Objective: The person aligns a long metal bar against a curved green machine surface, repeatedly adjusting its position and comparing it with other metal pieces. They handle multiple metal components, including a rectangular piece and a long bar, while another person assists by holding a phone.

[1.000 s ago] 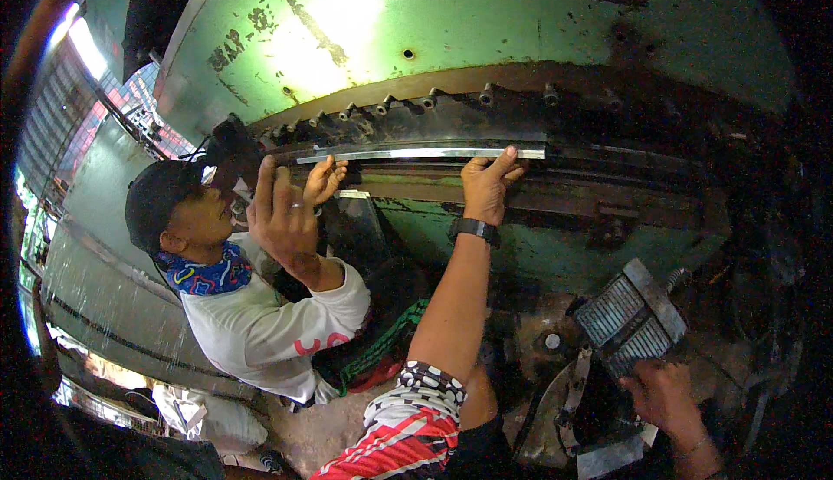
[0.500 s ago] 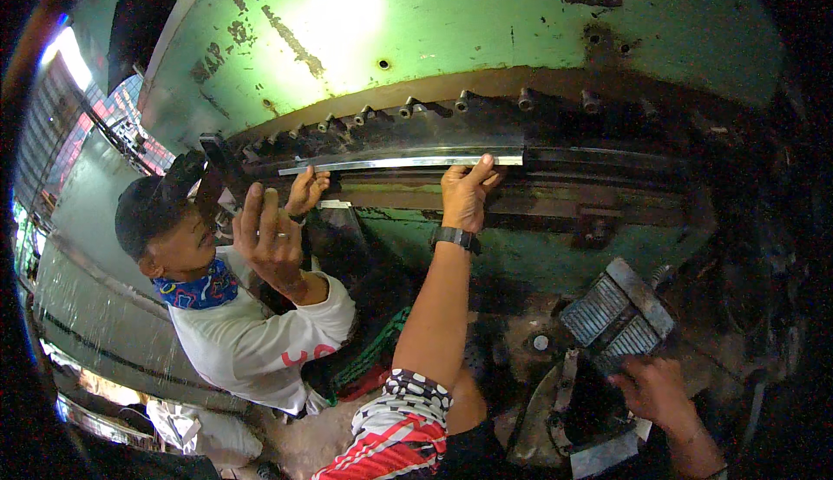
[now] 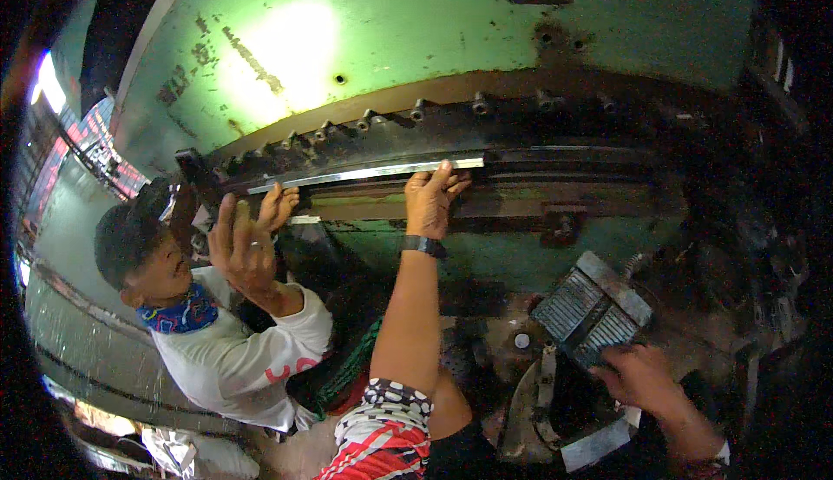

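Viewpoint swung right — left hand [image 3: 427, 204] still pinches metal strip [image 3: 364, 173] (right hand [image 3: 644, 379]: grip unclear).

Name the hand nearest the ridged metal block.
The person's right hand, lower right, by the block; the left hand holds the shiny strip, and the co-worker's hands are farther left.

Partial red lettering [image 3: 279, 374] stands on the white long-sleeved shirt [image 3: 213, 367], lower left of the frame; no complete word is legible.
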Available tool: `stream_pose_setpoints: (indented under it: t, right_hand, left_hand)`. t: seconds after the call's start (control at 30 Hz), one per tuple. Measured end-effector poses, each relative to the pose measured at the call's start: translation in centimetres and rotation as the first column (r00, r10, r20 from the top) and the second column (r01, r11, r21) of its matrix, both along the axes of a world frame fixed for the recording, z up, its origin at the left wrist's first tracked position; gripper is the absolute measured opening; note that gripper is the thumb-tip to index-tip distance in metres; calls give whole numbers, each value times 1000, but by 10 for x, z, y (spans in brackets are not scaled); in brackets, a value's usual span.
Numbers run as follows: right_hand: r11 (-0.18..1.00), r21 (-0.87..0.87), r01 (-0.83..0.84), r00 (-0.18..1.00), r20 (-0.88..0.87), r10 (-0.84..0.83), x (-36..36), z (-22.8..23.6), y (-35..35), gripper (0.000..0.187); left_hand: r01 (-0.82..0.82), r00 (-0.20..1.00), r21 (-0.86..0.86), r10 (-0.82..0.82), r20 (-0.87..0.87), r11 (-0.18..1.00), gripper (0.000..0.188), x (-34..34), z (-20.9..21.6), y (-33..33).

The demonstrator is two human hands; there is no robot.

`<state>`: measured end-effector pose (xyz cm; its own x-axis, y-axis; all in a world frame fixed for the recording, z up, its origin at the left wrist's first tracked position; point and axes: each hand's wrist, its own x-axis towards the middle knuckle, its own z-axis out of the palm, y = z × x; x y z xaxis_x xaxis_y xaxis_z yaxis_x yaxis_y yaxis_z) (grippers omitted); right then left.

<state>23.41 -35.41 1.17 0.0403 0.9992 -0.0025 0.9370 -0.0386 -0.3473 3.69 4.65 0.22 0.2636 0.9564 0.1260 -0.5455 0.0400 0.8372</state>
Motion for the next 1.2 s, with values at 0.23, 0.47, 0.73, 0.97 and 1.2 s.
stream_pose_setpoints:
  t: [0.23,0.47,0.73,0.97,1.2]
  right_hand:
    - [998,-59,1,1000,-5,-1,-4,4,-2,27]
    - [996,-88,-22,1000,0,22,-1,5,1,27]
    - [999,-32,-11,997,-76,9,-2,5,1,26]
    - [997,-50,53,997,-54,-56,-11,-2,-1,25]
    - [994,-98,52,998,-34,-55,-12,6,2,22]
  left_hand:
    - [16,996,3,-16,85,1000,24,-6,0,-2]
    - [35,999,8,-35,-31,999,22,9,-9,-1]
    - [25,1000,-1,-25,-12,1000,26,9,-8,-2]
    - [-5,995,41,9,-102,999,33,5,0,-6]
    - [-3,999,7,3,-38,1000,27,7,3,-8]
